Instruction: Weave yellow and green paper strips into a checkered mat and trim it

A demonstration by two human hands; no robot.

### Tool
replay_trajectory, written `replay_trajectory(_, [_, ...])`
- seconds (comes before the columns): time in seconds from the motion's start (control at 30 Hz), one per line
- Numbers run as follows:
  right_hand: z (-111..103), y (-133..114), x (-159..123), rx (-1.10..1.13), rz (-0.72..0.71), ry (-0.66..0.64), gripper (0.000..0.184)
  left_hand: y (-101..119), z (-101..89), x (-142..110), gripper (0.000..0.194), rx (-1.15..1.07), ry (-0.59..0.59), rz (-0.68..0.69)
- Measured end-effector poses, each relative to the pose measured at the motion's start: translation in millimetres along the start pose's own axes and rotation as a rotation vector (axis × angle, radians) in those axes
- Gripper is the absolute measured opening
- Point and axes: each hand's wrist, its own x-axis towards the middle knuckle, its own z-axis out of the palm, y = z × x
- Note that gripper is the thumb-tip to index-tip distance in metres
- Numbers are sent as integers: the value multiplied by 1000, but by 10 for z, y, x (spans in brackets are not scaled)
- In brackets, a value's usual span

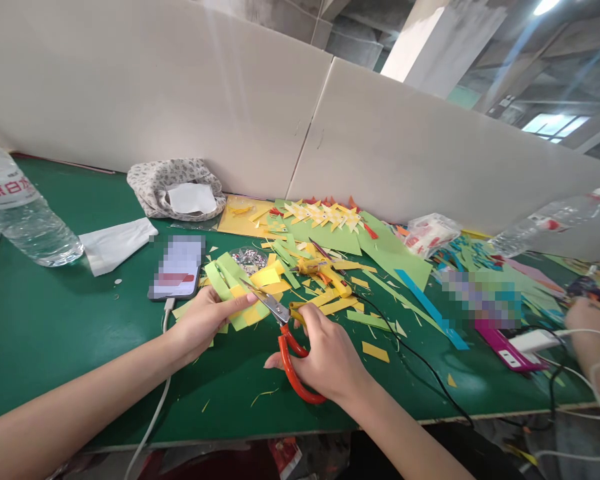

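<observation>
Right hand (325, 357) has its grip closed through the red loop handles of the red-handled metal scissors (285, 333), fingers in the lower loop, thumb on top. Left hand (205, 320) pinches a folded piece of light green and yellow craft paper (240, 293) between thumb and fingers, lifted just off the green bench (55, 313), centre of frame.

Handling: paper looks thin, light and floppy, creases easily; best held close to the cut line so it doesn't sag. Scissors are rigid and heavier, blades sharp, so take them by the loops only.

Orientation: scissors' long axis runs diagonally, handles at lower centre, tips pointing up-left into the paper. Blades look slightly parted where they meet the yellow edge. Paper's long side runs roughly left-right, tilted.

Around: green and yellow paper strips and scraps (330, 267) scattered mid-frame, a smartphone (177, 267) with a white cable just left of the paper, a clear plastic water bottle (20, 213) far left, a white tissue (115, 243) beside it. Another person's hand (587, 313) at right edge, well apart.
</observation>
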Motion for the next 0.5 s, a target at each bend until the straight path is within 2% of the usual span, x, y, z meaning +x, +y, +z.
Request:
replay_trajectory(0.27, [-6,-4,5,33,24,-18,49,-7,-15,8,39,38,13,-9])
replay_trajectory(0.5, [-57,-1,3,73,101,-79,47,40,23,-1,38,49,21,-31])
